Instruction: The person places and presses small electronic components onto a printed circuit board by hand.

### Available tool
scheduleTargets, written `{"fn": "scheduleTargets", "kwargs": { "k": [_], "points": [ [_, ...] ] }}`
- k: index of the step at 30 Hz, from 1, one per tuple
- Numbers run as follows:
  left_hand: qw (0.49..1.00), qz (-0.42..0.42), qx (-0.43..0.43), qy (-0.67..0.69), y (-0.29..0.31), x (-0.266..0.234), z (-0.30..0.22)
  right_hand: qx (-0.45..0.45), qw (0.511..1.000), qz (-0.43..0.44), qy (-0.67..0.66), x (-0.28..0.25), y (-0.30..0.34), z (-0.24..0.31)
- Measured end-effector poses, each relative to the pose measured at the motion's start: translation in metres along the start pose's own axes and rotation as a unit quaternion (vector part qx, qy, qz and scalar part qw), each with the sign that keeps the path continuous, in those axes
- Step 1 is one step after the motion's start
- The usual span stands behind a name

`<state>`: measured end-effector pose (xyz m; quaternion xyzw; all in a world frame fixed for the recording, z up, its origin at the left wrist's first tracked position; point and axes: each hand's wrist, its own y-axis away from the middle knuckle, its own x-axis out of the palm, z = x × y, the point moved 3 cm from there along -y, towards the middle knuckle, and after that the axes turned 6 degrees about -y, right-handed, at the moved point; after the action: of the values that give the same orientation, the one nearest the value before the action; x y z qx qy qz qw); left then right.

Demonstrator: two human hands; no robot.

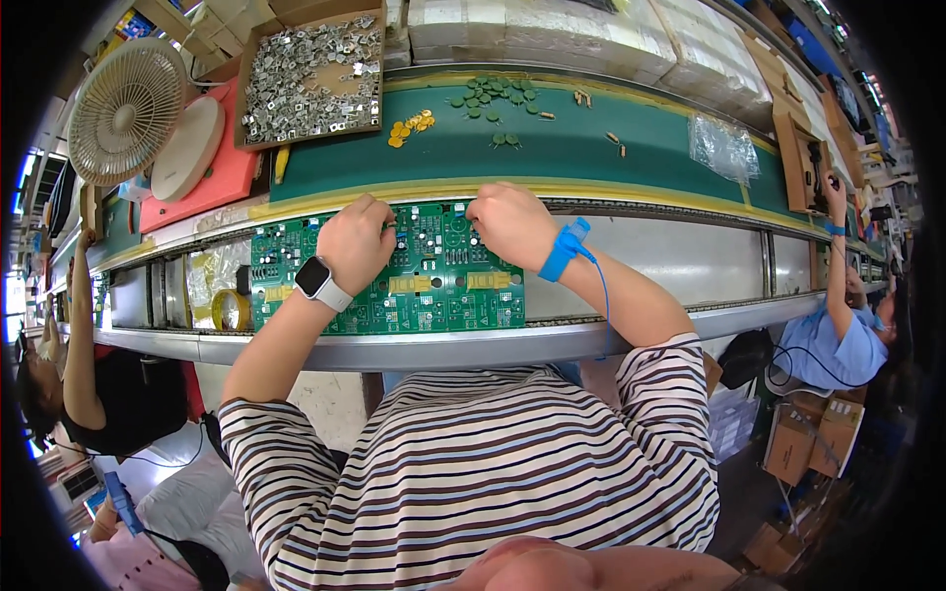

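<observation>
A green printed circuit board (426,313) with several small parts and cream connectors on it lies across the rails of the line in front of me. Over its far left part is my left hand (355,241), with a watch at the wrist; its fingers are curled into a pinch by the board's far edge. My right hand (512,225), wearing a blue wrist strap with a cord, is closed in the same way over the far right part. Whatever sits between the fingertips of either hand is too small or hidden to make out.
Beyond the rail, a green mat (434,163) carries green disc components (498,91), yellow discs (412,126) and a clear plastic bag (722,148). A cardboard box (313,79) of metal pieces and a fan (128,110) stand far left. A tape roll (231,310) lies left of the board. Co-workers sit both sides.
</observation>
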<state>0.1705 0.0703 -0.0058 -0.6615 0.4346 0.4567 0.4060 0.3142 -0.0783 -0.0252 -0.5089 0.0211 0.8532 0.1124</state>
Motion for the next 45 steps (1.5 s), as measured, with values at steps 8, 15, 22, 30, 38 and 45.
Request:
{"fn": "scheduleTargets", "kwargs": {
  "k": [8,15,22,30,38,45],
  "points": [
    [1.0,0.011,-0.006,-0.019,-0.001,0.0,-0.003,0.047,0.989,-0.142,0.017,-0.042,-0.019,-0.035],
    [0.999,0.022,-0.02,-0.045,-0.004,-0.004,-0.008,0.124,0.963,-0.204,0.125,-0.04,-0.033,-0.092],
    [0.997,0.033,-0.018,-0.061,-0.006,-0.003,-0.009,0.147,0.97,-0.162,0.106,-0.031,-0.033,-0.099],
    [0.997,0.032,-0.014,-0.068,-0.004,0.0,-0.007,0.132,0.97,-0.173,0.104,-0.031,-0.028,-0.099],
    [0.997,0.06,-0.014,-0.055,-0.004,0.0,-0.004,0.155,0.959,-0.183,0.15,-0.033,-0.019,-0.102],
    [0.997,0.06,-0.004,-0.042,-0.006,-0.001,-0.004,0.146,0.959,-0.184,0.158,-0.036,-0.014,-0.111]
  ]
}}
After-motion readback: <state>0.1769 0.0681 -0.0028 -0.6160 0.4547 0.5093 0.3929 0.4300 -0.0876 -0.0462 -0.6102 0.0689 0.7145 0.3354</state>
